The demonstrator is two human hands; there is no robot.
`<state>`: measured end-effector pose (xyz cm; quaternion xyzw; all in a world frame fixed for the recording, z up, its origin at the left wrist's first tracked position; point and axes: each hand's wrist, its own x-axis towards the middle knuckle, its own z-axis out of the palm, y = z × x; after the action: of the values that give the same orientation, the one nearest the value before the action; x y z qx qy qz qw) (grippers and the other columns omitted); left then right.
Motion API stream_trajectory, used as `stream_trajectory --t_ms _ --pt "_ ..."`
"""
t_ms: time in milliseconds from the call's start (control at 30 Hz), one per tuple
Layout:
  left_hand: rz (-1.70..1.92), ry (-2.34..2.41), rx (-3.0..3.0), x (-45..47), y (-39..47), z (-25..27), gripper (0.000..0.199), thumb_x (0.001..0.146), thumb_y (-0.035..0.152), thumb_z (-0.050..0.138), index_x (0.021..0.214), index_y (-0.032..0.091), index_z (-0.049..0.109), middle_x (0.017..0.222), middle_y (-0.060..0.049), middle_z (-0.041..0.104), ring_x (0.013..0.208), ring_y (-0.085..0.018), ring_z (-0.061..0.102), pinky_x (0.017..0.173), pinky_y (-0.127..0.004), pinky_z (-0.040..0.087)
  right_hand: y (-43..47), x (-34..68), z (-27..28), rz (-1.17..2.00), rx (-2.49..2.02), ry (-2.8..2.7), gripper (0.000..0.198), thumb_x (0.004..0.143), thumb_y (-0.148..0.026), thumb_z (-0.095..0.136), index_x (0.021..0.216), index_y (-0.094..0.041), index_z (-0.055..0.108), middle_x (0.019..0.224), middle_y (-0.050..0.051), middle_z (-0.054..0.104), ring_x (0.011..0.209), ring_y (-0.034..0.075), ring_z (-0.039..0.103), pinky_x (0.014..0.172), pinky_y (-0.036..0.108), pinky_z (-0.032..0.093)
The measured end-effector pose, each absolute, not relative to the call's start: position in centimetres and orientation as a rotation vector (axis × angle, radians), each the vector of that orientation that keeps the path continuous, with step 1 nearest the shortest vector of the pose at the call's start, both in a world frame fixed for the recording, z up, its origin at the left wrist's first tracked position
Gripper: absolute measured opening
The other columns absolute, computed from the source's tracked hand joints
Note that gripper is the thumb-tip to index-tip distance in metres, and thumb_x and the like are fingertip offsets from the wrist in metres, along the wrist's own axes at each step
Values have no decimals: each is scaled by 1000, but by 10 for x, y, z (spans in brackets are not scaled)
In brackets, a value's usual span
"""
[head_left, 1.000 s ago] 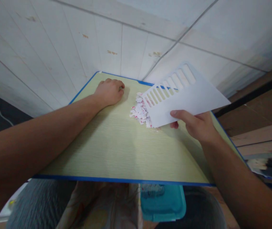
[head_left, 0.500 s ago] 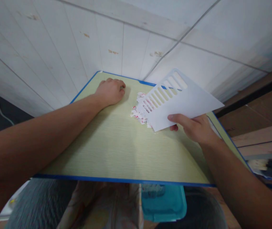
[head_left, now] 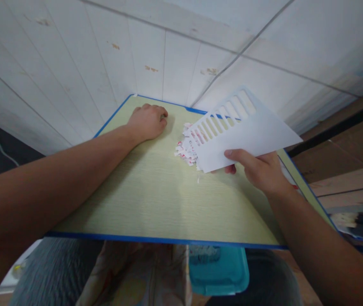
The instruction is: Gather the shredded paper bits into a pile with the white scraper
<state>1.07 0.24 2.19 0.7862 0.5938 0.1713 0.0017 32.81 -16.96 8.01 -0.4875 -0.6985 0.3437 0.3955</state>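
Observation:
My right hand [head_left: 259, 168] grips a white sheet with a row of slots of graded length [head_left: 248, 131], thumb on top and fingers underneath. The sheet is tilted, and its slotted side overlaps a small heap of torn white paper scraps with red marks [head_left: 186, 151]. Part of the heap is hidden under it. On the far left of the pale green tabletop [head_left: 143, 195] rests my left hand [head_left: 148, 121], fingers curled in loosely, with nothing visible in them. It lies apart from the scraps.
Blue edging [head_left: 156, 240] runs round the table. A white plank wall [head_left: 143, 55] stands right behind it, with a grey cable [head_left: 232, 63] across it. Below the near edge is a turquoise plastic container [head_left: 219, 276]. Cardboard [head_left: 347, 153] stands at the right.
The slotted sheet has lifted slightly and shifted a little to the right with my right hand. A small pale scrap now shows on the table below it. My left hand stays put.

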Motion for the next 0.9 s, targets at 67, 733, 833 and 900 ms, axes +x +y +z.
stream_trajectory --t_ms 67,733,833,900 --pt "537 1865 2467 11 3 22 52 112 37 51 151 27 85 156 -12 82 150 -42 67 129 -60 50 -169 329 77 862 -1255 -1784 41 97 -43 85 62 -28 71 63 6 73 57 23 67 54 37 59" --pt "512 1870 2429 14 -3 28 56 108 40 57 157 29 82 158 -11 82 154 -44 65 131 -60 47 -185 309 81 1097 -1184 -1863 43 100 -49 91 69 -25 73 64 5 75 58 22 71 56 34 64" --pt "506 1863 2427 14 -4 29 57 107 44 61 159 32 81 158 -10 81 155 -44 65 132 -60 46 -185 310 83 1075 -1194 -1855 44 101 -49 90 67 -25 73 64 5 75 58 22 71 57 34 64" --pt "495 1866 2420 14 -4 29 58 106 48 64 160 34 81 160 -9 80 156 -45 64 132 -59 45 -186 309 82 1056 -1199 -1867 44 102 -48 90 67 -26 75 64 6 76 60 23 73 58 35 66"
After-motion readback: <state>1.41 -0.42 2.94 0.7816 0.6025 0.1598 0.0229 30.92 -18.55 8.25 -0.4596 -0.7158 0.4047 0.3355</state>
